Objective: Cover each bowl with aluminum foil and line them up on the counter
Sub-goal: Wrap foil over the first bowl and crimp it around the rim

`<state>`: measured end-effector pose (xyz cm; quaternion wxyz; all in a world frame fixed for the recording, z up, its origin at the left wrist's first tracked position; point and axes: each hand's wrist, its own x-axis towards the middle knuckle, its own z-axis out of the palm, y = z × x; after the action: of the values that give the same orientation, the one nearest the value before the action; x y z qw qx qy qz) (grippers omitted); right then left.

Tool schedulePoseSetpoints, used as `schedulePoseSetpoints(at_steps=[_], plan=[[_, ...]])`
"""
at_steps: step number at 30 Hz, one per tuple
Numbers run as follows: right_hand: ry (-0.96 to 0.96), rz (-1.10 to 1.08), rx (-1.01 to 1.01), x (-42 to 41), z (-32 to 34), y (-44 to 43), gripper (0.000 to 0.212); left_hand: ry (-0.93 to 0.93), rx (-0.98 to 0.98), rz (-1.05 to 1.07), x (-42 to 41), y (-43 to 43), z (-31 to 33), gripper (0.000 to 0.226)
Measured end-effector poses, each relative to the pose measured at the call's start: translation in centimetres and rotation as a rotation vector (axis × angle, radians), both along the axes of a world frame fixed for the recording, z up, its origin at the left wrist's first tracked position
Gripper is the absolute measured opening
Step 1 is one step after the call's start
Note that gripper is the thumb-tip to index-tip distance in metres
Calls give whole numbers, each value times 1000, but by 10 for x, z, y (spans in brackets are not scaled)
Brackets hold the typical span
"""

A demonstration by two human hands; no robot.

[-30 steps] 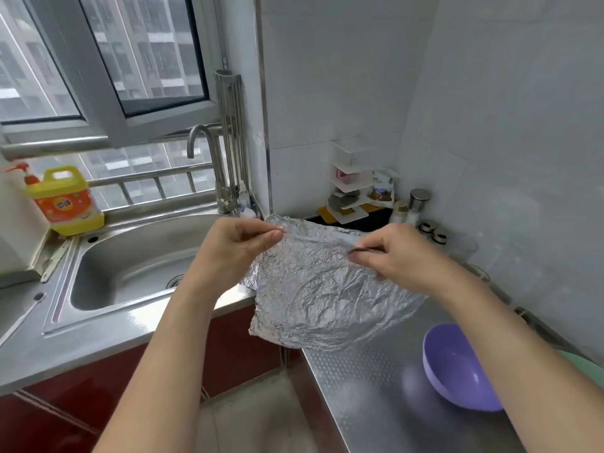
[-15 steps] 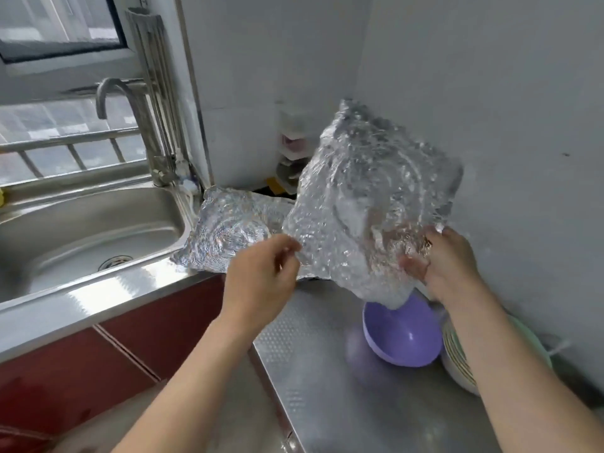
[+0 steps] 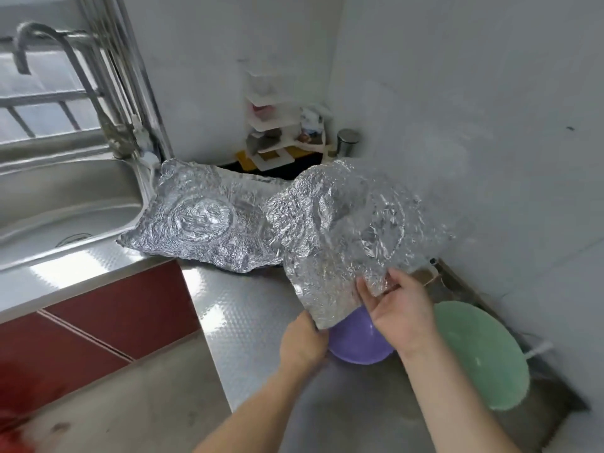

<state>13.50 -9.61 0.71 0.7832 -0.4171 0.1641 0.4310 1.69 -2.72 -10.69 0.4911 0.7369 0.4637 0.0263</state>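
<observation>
Our right grip (image 3: 398,308) pinches the foil sheet (image 3: 343,223) over the purple bowl (image 3: 354,346) to drape it; our left grip (image 3: 302,341) is at the rim, its hold unclear.

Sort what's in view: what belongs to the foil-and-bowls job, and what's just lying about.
Job: lifted foil sheet, foil sheet on the counter, purple bowl, green bowl, counter.
Lying about: sink, faucet, corner rack, metal jar.
</observation>
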Motion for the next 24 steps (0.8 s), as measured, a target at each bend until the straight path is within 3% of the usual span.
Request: schedulePoseSetpoints(at_steps=[3,4,10,12,14,16,20,24], plan=[[45,111,34,-16,-10,4,19,148,94,18,-30,28,-2,3],[62,128,54,-22,-12,7,17,150,70,90,-42,39,-5,4],[145,80,128,-66,-27,32,21,117,-25,167,-103,76,-4,42],[128,62,101,-78,-27,39,20,-99,-8,374,-113,82,16,42],[91,70,77,-89,-28,44,18,-395,-242,571,-119,88,44,40],[82,91,79,-100,-29,47,17,-539,-462,575,-120,90,66,42],[41,144,34,-109,-31,43,15,-574,-292,491,-126,90,78,67],[80,26,-14,-81,-31,24,16,-587,-142,462,-143,99,76,82]])
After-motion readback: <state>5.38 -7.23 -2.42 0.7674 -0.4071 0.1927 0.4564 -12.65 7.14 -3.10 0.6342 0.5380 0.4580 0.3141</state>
